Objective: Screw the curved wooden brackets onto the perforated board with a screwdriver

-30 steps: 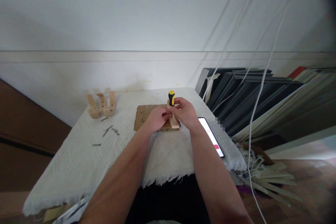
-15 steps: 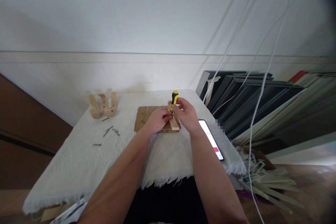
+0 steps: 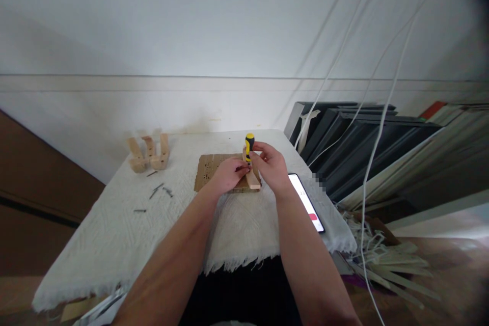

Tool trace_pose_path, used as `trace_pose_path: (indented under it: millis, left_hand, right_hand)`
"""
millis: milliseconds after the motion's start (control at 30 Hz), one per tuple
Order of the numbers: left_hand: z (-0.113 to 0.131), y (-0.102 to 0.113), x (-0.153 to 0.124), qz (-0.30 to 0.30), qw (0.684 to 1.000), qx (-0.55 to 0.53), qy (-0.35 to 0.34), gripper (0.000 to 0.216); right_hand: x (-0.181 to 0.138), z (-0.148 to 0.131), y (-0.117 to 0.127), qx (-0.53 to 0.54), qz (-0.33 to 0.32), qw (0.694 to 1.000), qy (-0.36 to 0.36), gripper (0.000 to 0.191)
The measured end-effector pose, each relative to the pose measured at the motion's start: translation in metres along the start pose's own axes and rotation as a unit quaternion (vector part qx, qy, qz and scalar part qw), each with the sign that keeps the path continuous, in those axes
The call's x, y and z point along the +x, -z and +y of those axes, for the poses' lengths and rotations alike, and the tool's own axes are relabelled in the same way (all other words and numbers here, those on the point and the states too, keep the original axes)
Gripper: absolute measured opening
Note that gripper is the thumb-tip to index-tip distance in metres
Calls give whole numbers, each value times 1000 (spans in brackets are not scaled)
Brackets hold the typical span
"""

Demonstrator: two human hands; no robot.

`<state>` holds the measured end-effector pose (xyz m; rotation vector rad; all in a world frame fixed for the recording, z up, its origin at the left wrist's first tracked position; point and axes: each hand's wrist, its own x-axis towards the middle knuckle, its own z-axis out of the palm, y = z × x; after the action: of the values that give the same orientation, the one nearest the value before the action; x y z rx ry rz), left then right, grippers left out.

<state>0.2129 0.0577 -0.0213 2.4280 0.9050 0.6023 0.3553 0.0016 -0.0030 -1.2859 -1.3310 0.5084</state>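
Note:
A short yellow-and-black screwdriver (image 3: 249,143) stands almost upright, with my right hand (image 3: 270,165) closed around its handle by the fingertips. Its tip points down at a light wooden piece (image 3: 252,181) lying on a cardboard sheet (image 3: 208,169) pierced with many small holes. My left hand (image 3: 228,175) rests over the cardboard, thumb and fingertips pinched together at the screwdriver's tip on the wood. Whatever sits in that pinch is too small and covered to make out.
On the left of the cloth-covered table (image 3: 114,244) stand several curved wooden pieces (image 3: 148,157), with loose screws (image 3: 156,191) in front of them. A lit phone (image 3: 305,201) lies by my right forearm. Dark panels (image 3: 336,137) lean beyond the right edge, and white cables (image 3: 376,137) hang there.
The top of the screwdriver has tilted slightly to the left, towards upright, with my right hand still on it. My left hand stays in nearly the same place.

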Motion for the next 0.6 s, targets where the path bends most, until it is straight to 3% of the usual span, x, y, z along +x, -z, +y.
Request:
trace_pose_path:
  millis: [233,433,600]
  left_hand:
    - [-3,-3,0,1,1000,-15,1,22]
    - [0,0,-1,5,1000,-3,-4,23]
    - [2,1,-1,0,1000,7,12,24]
  right_hand:
    - [1,4,-5,-50,25,997,52,25]
    - [1,2,-3,-11,1,1000,6,32]
    - [4,7,-5,-26,13,1000,9,32]
